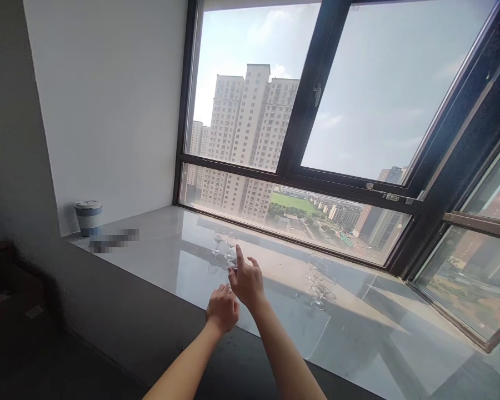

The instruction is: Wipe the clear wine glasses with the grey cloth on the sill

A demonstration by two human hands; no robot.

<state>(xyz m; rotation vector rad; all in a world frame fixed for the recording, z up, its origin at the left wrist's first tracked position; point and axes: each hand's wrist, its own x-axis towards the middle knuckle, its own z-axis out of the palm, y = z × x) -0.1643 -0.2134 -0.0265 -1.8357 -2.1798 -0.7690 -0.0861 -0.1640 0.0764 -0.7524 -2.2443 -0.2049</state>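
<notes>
My left hand (223, 309) is curled at the front edge of the glossy window sill (150, 255). Its fingers are bent inward, and whatever they may hold is hidden. Just above and to the right, my right hand (248, 278) reaches over the sill with its index finger stretched out and its thumb apart. A clear stemmed glass (217, 242) stands upright beyond the hands. Beside it, a second stemmed glass (232, 240) is partly covered by my right hand. Something pale and glassy shows between thumb and index finger; whether they touch it, I cannot tell.
Several more clear stemmed glasses (318, 283) stand grouped on the sill to the right. A lidded blue and white cup (88, 218) is at the left end by the wall, next to a blurred patch. Dark-framed windows (283, 179) border the sill's far side.
</notes>
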